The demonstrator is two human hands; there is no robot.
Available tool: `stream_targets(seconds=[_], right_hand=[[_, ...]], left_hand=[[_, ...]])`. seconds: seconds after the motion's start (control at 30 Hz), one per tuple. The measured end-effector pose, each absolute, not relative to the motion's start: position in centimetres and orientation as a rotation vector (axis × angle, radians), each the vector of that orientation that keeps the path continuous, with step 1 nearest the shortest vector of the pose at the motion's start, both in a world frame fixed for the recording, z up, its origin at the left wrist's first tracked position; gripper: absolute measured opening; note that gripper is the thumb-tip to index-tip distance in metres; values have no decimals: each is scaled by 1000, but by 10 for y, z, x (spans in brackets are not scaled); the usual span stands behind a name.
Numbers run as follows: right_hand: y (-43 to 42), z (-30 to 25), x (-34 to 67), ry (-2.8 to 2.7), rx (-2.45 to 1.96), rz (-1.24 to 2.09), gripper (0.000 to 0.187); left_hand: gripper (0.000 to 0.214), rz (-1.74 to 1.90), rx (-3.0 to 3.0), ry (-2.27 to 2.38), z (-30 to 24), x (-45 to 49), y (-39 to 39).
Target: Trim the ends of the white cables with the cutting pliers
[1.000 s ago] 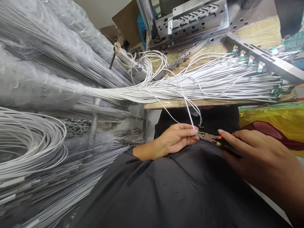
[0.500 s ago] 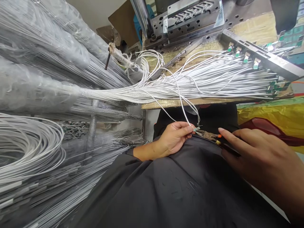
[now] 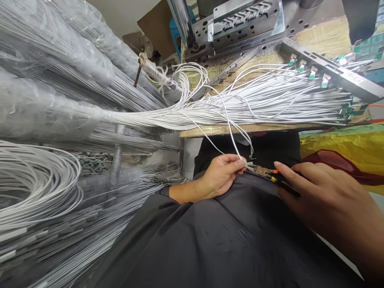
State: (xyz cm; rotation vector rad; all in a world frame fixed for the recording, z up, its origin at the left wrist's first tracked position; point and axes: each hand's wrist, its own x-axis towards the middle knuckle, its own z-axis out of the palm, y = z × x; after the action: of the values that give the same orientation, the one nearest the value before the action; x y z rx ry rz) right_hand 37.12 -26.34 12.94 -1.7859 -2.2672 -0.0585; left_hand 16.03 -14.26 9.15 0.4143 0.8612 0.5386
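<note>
Between the thumb and fingers of my left hand is the end of a white cable, pinched close to its small green-and-silver connector. My right hand is closed around a pair of pliers, its index finger stretched along a dark handle with orange and yellow bits near the joint. The jaws of the pliers are at the connector, just right of my left fingertips; whether they grip it is too small to tell. Dark cloth covers my lap beneath both hands.
A thick bundle of white cables lies across the cardboard-covered bench. A steel bar crosses the green connector ends at right. Behind stands a metal die. Wrapped cable bundles and a coil fill the left. Yellow plastic hangs at right.
The pliers and my right hand have shifted slightly left, bringing the jaws closer to the connector. My left hand has barely moved, still pinching the cable end.
</note>
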Motion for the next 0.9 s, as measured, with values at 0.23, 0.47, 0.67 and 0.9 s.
stream_targets(seconds=[0.23, 0.47, 0.67, 0.9], right_hand=[[-264, 123, 368, -2226, -1787, -34, 36], [-267, 118, 360, -2123, -1838, 25, 38], [-268, 110, 356, -2062, -1837, 194, 43], [-272, 99, 358, -1785, -1763, 522, 50]], left_hand=[[36, 622, 419, 861, 96, 164, -148], [34, 635, 424, 831, 90, 161, -150], [35, 642, 443, 848, 90, 160, -150], [34, 601, 415, 830, 96, 154, -146]])
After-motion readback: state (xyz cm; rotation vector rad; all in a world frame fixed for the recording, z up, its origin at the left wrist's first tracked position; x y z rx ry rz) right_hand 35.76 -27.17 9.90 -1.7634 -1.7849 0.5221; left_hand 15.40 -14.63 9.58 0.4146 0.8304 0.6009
